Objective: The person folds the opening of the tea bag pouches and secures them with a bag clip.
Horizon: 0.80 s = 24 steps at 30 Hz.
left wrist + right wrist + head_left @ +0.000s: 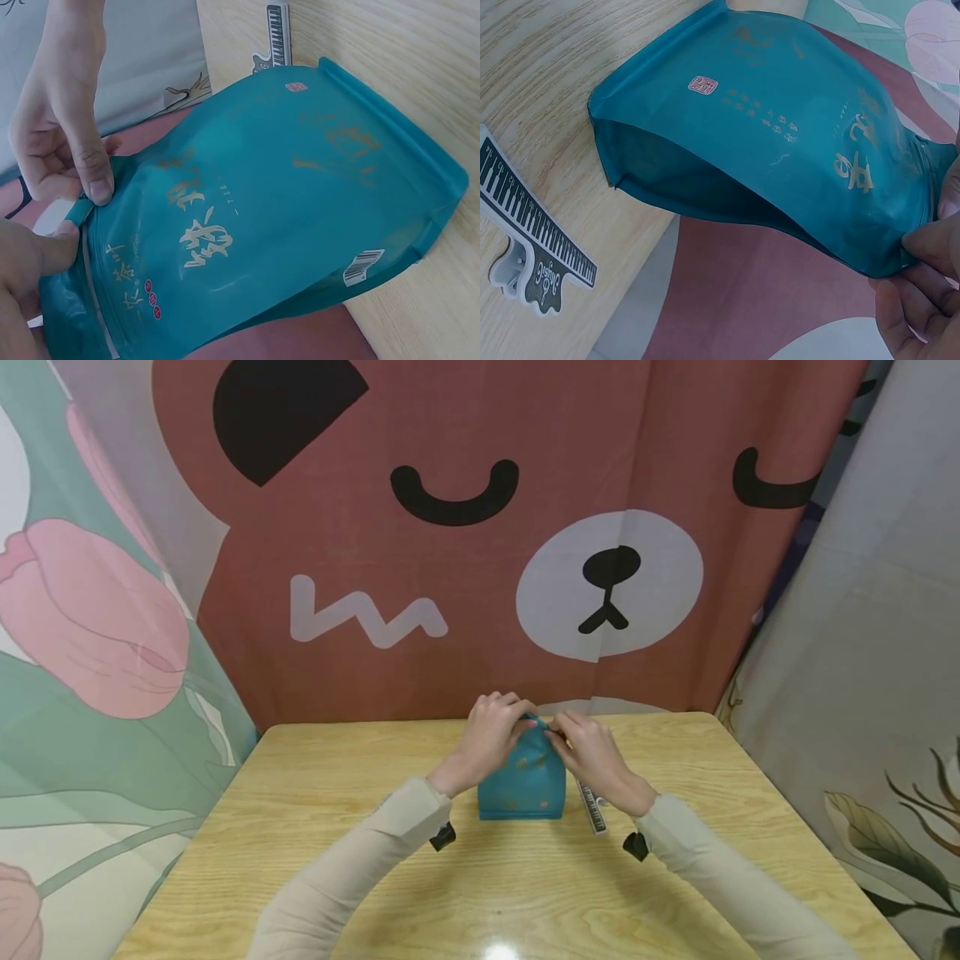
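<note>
A teal tea pouch (521,792) with gold lettering stands upright on the wooden table, its flat base toward me. My left hand (489,737) pinches the left part of the pouch's top edge between thumb and fingers. On the other side, my right hand (596,756) pinches the top right corner. Close up in the left wrist view, both thumbs press on the top strip, near a pale line across the pouch (247,202). The right wrist view shows the pouch's folded side gusset (697,176). Whether its mouth is sealed, I cannot tell.
A clip with a piano-key pattern (592,808) lies on the table (337,843) just right of the pouch, under my right wrist. Behind the table's far edge hangs a curtain (465,677) with a bear's face. Patterned cloth (862,652) hangs at the right side.
</note>
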{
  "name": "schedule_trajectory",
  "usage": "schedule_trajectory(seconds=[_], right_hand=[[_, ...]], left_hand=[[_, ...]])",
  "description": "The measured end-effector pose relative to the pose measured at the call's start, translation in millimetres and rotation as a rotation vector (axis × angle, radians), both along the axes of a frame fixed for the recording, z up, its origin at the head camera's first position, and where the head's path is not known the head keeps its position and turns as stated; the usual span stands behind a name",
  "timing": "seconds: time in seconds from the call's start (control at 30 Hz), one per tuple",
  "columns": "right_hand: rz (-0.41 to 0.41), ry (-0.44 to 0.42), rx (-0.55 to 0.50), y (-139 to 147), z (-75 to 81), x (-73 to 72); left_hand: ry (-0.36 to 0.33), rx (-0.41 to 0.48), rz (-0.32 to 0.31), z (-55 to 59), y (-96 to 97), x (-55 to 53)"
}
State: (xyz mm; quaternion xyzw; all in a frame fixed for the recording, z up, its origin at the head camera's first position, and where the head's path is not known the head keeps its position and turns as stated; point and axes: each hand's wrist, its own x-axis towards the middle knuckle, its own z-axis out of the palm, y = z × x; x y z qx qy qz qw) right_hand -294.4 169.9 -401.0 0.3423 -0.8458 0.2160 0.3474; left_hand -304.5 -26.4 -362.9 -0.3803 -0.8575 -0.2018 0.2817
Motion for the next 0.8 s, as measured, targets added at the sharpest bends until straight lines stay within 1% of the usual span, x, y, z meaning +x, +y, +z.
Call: schedule_trajectory(seconds=[0.33,0.67,0.8], right_hand=[[-0.003,0.030,0.012,-0.2,-1.3,0.5],[-0.007,0.044,0.019,-0.2,-2.3,-0.4],[-0.006,0.049,0.013,-0.2,-2.4,0.0]], left_hand=[[0.004,0.006,0.017,-0.4,1.7,-0.5],[0.016,-0.054,0.030,1.2,1.3,1.5],[0.026,-0.057,0.029,1.4,1.5,1.6]])
